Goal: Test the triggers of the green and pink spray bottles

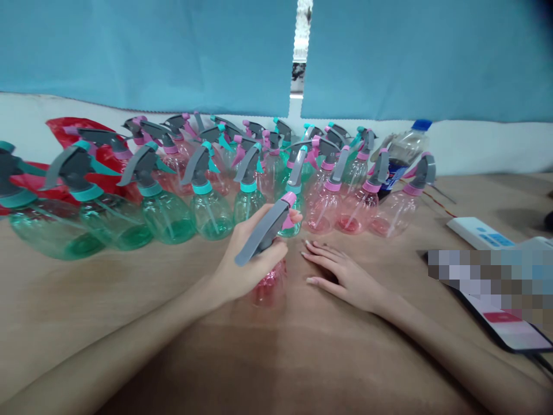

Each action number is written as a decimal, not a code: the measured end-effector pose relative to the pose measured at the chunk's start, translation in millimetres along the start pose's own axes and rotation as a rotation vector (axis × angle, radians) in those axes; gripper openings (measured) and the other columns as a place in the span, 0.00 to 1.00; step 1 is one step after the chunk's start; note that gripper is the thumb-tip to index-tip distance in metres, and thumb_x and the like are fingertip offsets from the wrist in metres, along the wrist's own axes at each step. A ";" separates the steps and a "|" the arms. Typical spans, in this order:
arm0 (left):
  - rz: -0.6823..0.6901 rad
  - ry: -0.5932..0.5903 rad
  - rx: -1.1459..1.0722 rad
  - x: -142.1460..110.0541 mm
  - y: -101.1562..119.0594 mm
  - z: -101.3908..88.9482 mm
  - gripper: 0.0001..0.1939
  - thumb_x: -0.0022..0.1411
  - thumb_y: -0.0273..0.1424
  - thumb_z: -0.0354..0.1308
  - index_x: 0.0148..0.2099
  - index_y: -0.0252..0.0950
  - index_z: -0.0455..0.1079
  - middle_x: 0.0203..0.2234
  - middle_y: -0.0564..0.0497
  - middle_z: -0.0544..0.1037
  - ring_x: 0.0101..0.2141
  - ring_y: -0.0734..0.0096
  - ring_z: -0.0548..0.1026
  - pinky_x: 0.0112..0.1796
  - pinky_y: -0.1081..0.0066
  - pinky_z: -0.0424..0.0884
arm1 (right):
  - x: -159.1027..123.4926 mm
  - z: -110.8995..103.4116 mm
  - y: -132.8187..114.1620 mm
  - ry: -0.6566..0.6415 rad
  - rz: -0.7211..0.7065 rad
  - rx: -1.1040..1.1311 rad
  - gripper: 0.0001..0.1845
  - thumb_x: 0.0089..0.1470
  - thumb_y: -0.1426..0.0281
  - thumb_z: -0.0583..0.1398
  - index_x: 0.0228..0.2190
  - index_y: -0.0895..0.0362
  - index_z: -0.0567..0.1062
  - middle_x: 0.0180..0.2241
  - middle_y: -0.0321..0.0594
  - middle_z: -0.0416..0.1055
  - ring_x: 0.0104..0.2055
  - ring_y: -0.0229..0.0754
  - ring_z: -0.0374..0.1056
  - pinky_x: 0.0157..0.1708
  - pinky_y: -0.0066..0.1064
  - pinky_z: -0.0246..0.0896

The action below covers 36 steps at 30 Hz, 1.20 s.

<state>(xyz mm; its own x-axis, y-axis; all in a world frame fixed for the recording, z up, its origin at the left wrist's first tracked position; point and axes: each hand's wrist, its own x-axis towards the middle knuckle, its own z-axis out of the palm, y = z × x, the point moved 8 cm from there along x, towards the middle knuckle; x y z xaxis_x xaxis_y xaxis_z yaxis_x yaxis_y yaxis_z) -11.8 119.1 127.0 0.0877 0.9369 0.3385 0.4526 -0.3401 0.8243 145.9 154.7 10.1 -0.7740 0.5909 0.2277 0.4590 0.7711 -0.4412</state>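
Note:
Gripped around its neck by my left hand (250, 248) is a pink spray bottle (265, 288) with a grey and pink trigger head. My fingers cover its neck, and its base is at the tabletop. To the right of it my right hand (337, 271) lies flat on the table (319, 357), fingers apart and holding nothing. Just behind both hands stands a row of spray bottles: green ones such as the green bottle (211, 216) on the left, pink ones such as the pink bottle (356, 213) on the right.
More spray bottles crowd behind the front row, with red plastic (101, 167) among them at left. A drink bottle with a blue cap (421, 125) stands at back right. At right are a white power strip (479, 232) and a phone (496, 317). Blue cloth (173, 57) covers the wall.

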 end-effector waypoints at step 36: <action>0.107 0.028 0.014 -0.8 11.6 -4.8 0.05 0.51 0.23 0.50 0.32 0.37 0.62 0.25 0.56 0.70 0.24 0.74 0.67 0.27 0.72 0.62 | -0.1 1.1 1.2 -0.004 0.005 -0.022 0.30 0.61 0.53 0.54 0.60 0.51 0.62 0.64 0.42 0.55 0.66 0.49 0.50 0.64 0.50 0.47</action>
<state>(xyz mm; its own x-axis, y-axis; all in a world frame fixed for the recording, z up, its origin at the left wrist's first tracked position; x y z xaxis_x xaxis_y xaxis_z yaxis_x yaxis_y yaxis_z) -10.8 114.0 138.5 0.1119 0.8926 0.4368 0.4546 -0.4368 0.7762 146.1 155.3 8.6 -0.7733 0.5938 0.2224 0.4721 0.7733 -0.4232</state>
